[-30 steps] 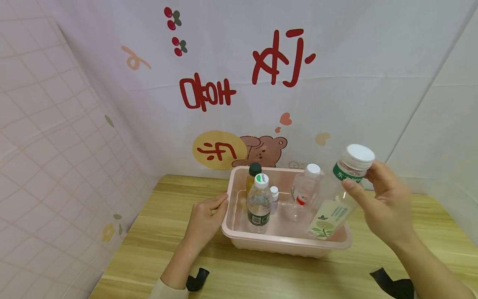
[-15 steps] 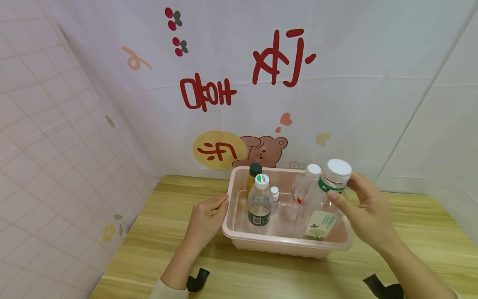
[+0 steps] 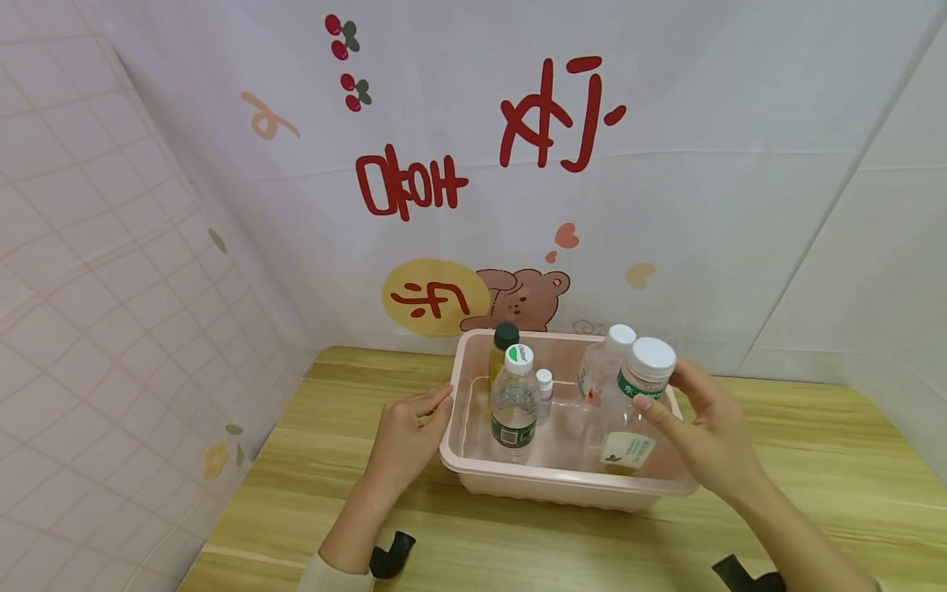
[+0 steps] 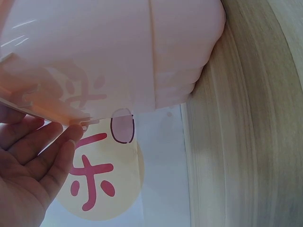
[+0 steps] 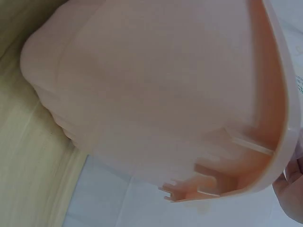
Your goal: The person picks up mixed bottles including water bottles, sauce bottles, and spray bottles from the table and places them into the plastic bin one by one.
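On the table stands a pink plastic basin (image 3: 547,473) with bottles in it. My left hand (image 3: 407,427) holds its left rim; the left wrist view shows the fingers (image 4: 59,146) bent up to the rim's edge. My right hand (image 3: 713,432) grips a clear plastic bottle (image 3: 629,411) with a white cap and green neck band, between thumb and fingers near the neck. This bottle's lower part is inside the basin at the right, behind the front rim. In the right wrist view, the basin wall (image 5: 156,94) hides most of that hand.
Inside the basin are a clear bottle (image 3: 514,403) with a green label, a dark-capped yellow bottle (image 3: 505,337), a small white-capped bottle (image 3: 543,395) and a clear white-capped bottle (image 3: 602,362) behind the held one. A printed cloth (image 3: 666,205) hangs behind the wooden table (image 3: 333,419).
My right hand has moved left and down, lowering the bottle into the right side of the basin and bringing it more upright. The left hand stays at the rim.
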Available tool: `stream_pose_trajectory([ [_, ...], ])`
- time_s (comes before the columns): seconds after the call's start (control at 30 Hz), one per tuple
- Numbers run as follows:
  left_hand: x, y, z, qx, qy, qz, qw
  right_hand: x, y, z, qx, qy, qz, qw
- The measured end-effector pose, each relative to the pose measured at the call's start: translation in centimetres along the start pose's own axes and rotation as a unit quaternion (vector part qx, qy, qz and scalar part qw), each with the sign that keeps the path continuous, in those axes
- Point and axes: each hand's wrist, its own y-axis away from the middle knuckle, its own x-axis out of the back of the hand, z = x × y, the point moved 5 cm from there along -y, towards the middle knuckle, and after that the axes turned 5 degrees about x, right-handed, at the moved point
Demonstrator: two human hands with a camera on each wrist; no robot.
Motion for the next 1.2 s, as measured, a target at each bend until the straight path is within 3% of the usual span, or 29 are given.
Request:
stream_pose_trajectory([
  [0.57,0.0,0.0,-0.1,0.000,0.006,0.005,1.0000,-1.0,0.9,1.0,0.030,-0.006,-0.022,0.999],
  [1.2,-0.1,0.0,-0.1,-0.006,0.006,0.010,0.9999,-1.0,1.5,2.2,-0.008,0.012,-0.034,0.999],
])
